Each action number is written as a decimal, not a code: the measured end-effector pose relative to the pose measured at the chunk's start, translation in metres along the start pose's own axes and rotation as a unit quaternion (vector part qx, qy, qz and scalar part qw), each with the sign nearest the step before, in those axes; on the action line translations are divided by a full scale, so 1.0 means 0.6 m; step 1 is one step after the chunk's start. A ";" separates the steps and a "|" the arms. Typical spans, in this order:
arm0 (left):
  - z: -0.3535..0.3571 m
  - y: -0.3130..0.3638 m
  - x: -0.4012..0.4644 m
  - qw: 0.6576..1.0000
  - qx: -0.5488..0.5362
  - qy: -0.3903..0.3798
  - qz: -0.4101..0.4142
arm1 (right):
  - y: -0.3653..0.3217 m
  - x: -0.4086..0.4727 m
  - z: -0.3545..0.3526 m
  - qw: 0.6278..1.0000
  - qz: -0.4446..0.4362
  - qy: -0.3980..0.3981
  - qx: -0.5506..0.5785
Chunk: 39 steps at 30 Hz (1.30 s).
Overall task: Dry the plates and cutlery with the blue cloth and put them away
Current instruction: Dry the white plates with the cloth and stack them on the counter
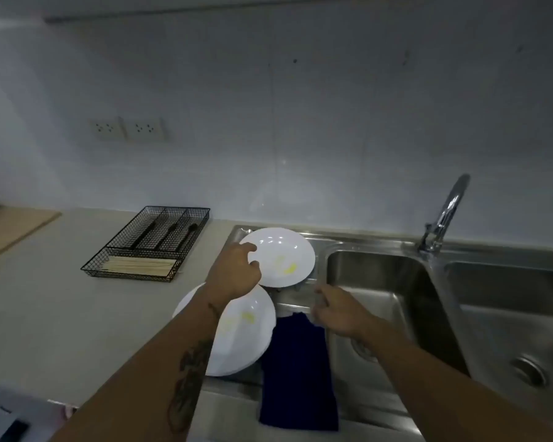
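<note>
Two white plates lie on the steel drainboard point(297, 298) left of the sink. My left hand point(237, 269) pinches the left rim of the far plate point(284, 256), thumb on top. The near plate point(243, 333) lies partly under my left forearm. A dark blue cloth point(297, 371) drapes over the drainboard's front edge, right of the near plate. My right hand point(336, 314) hovers over the cloth's top right corner with fingers loosely curled; whether it touches the cloth I cannot tell. It is blurred.
A black wire cutlery tray point(147, 244) on the counter holds dark utensils and pale chopsticks. A double steel sink point(396, 301) with a chrome tap point(444, 215) fills the right side. A wooden board point(10, 228) lies far left.
</note>
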<state>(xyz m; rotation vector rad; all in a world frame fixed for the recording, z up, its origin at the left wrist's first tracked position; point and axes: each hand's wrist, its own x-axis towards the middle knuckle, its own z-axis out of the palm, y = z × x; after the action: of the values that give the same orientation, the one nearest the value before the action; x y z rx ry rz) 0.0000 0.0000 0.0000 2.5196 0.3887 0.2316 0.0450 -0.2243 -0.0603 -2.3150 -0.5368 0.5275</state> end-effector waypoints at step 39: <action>0.083 -0.179 0.252 0.935 -0.307 -0.109 -0.143 | -0.022 0.074 0.089 0.933 0.337 0.043 0.118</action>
<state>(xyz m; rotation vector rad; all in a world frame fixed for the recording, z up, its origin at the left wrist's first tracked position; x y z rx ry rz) 0.1309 0.1088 -0.0894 1.8228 0.4960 -0.0421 0.0518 -0.1640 -0.0971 -2.2328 0.3756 0.7497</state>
